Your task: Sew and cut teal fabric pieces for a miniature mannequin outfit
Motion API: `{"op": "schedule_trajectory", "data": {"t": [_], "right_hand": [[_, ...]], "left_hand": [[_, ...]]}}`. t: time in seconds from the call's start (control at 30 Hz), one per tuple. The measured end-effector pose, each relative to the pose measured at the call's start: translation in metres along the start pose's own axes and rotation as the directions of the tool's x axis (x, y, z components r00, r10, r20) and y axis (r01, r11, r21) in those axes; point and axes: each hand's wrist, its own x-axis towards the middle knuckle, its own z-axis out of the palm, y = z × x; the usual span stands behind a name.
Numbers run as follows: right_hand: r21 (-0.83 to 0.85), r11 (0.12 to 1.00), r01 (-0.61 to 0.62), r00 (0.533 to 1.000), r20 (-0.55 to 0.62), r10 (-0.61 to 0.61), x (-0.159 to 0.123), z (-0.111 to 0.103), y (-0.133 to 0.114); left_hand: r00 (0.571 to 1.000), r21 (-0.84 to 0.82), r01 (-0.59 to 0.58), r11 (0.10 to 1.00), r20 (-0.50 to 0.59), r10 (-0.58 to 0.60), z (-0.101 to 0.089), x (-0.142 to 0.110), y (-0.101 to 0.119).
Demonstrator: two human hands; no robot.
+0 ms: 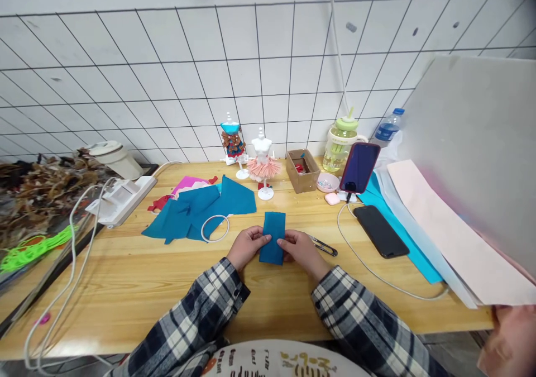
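A narrow rectangle of dark teal fabric (274,226) is held upright lengthwise between both hands, over the wooden table. My left hand (248,247) pinches its left edge, thumb on top. On the opposite edge, my right hand (305,252) grips the fabric the same way, its other fingers partly hidden behind. Small thread snips (324,246) lie just beyond my right hand. Larger teal fabric pieces (201,205) are spread to the left, with a white ring (215,229) resting on their near edge.
Behind stand a mini dress form with a pink skirt (263,167), a dressed form (233,142), a cardboard box (302,170) and a pink bowl (328,182). To the right are a propped phone (359,167), a black phone (381,231) and a white cable. A power strip (121,200) sits left.
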Motion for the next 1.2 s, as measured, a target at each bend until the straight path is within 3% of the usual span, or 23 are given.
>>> {"op": "schedule_trajectory", "data": {"t": [0.57, 0.93, 1.2], "right_hand": [[0.042, 0.994, -0.098, 0.994, -0.034, 0.100, 0.006, -0.004, 0.003], [0.048, 0.996, -0.069, 0.997, 0.026, 0.068, 0.007, -0.006, 0.006], [0.099, 0.993, 0.059, 0.997, 0.051, -0.064, 0.001, -0.009, 0.010]], "left_hand": [[0.998, 0.105, -0.035, 0.994, 0.048, 0.030, -0.006, 0.001, -0.002], [0.998, 0.055, -0.046, 0.997, 0.046, 0.043, -0.008, 0.001, -0.009], [0.996, 0.060, -0.069, 0.996, 0.063, 0.065, -0.015, -0.001, -0.013]]}}
